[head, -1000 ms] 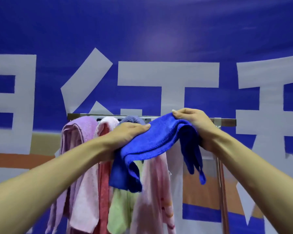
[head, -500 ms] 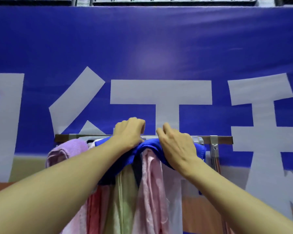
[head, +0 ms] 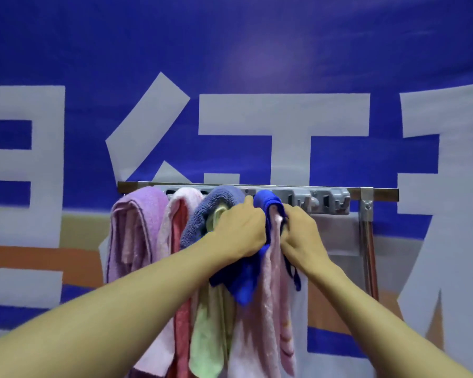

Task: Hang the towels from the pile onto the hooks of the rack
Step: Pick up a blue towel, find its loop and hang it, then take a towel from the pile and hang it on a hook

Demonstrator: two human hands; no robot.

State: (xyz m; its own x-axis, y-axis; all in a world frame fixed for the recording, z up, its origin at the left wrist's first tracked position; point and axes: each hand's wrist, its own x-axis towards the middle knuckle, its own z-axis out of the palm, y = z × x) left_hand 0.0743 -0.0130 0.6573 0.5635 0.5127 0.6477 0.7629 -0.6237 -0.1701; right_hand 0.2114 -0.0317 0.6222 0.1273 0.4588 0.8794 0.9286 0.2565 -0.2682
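L hand point(head: 241, 231) & R hand point(head: 302, 237) each curled round blue towel point(head: 265, 199), its top draped on rack point(head: 328, 200) (lilac towel point(head: 137, 227) hangs far left).

**Rack access: left blocked, right open**

The left half of the hook strip point(head: 290, 194) is blocked by towels packed side by side: lilac towel point(head: 137, 227), pink towel point(head: 176, 211), grey-blue towel point(head: 212, 205). The centre is taken by the left hand point(head: 241, 233) and right hand point(head: 302, 237), both gripping the blue towel point(head: 265, 200) (cloth fills the gap between them). To their right, bare hooks point(head: 339, 201) offer open approach up to the upright post point(head: 366, 230). The banner point(head: 257, 77) closes the rear.
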